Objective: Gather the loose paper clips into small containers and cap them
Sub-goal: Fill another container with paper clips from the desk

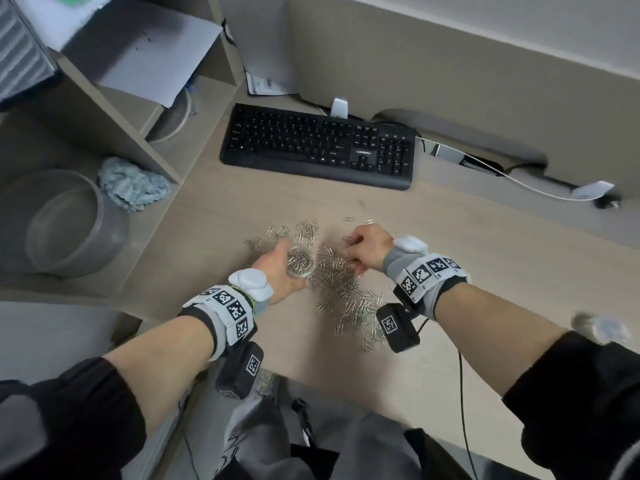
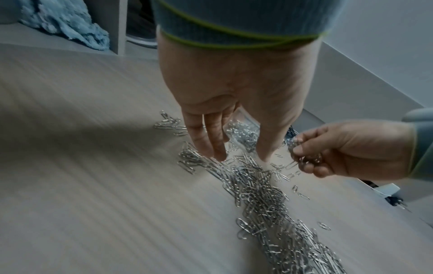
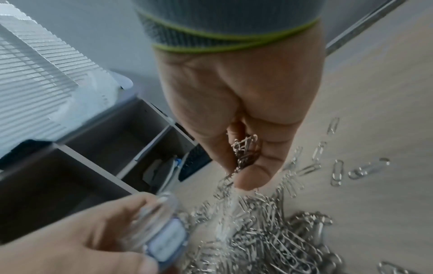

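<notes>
Head view: container (image 1: 300,263) in left hand (image 1: 277,271), beside clip-pinching right hand (image 1: 369,249).

I take this for an office: a black keyboard (image 1: 318,147) on a wood-grain counter (image 1: 467,271), shelf cubbies (image 1: 114,109) with papers (image 1: 152,60), cables (image 1: 519,181), and scattered paper clips (image 1: 343,289).
</notes>
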